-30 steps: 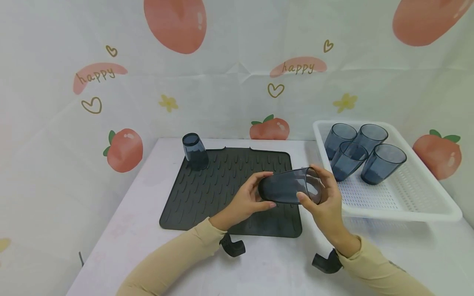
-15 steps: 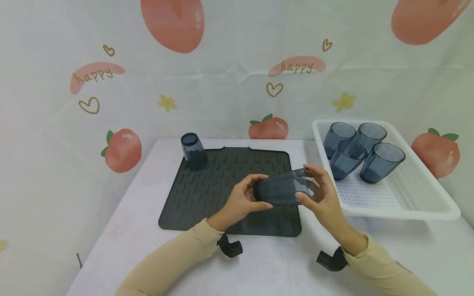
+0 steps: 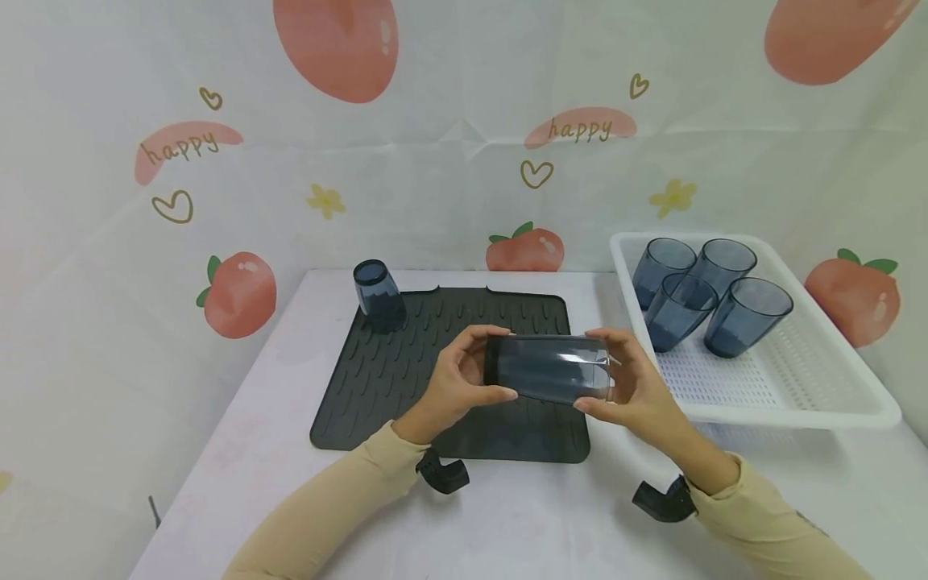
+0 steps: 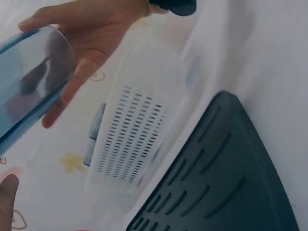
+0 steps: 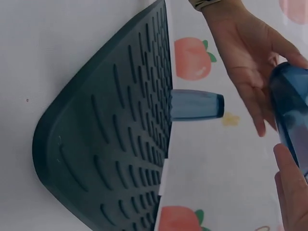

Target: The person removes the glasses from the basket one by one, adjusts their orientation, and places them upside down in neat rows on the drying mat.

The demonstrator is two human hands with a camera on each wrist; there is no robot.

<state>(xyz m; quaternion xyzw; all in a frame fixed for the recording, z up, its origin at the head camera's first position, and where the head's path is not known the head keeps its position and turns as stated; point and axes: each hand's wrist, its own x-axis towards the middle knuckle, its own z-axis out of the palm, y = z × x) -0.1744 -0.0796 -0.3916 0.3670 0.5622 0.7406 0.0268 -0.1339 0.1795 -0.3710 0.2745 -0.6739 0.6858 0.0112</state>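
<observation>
A blue-tinted drinking glass (image 3: 547,368) lies sideways in the air between both hands, over the right part of the black drying mat (image 3: 377,387). My left hand (image 3: 460,374) grips its dark base end, thumb below and fingers above. At the rim end, on the right, my right hand (image 3: 631,383) holds the glass between thumb and fingers. In the left wrist view the right hand (image 4: 96,36) curves about the rim of the glass (image 4: 29,82). Another glass (image 3: 380,298) stands upside down on the mat's far left corner.
On the right stands a white perforated basket (image 3: 819,419). Several matching glasses (image 3: 750,314) lean mouth-up inside it, toward its back left. A patterned cloth (image 3: 435,185) hangs behind the white table (image 3: 522,524).
The glass has turned from slanted, with its mouth partly showing, to level and side-on, and has shifted slightly left. The left hand has moved left with it; the right forearm has swung a little right.
</observation>
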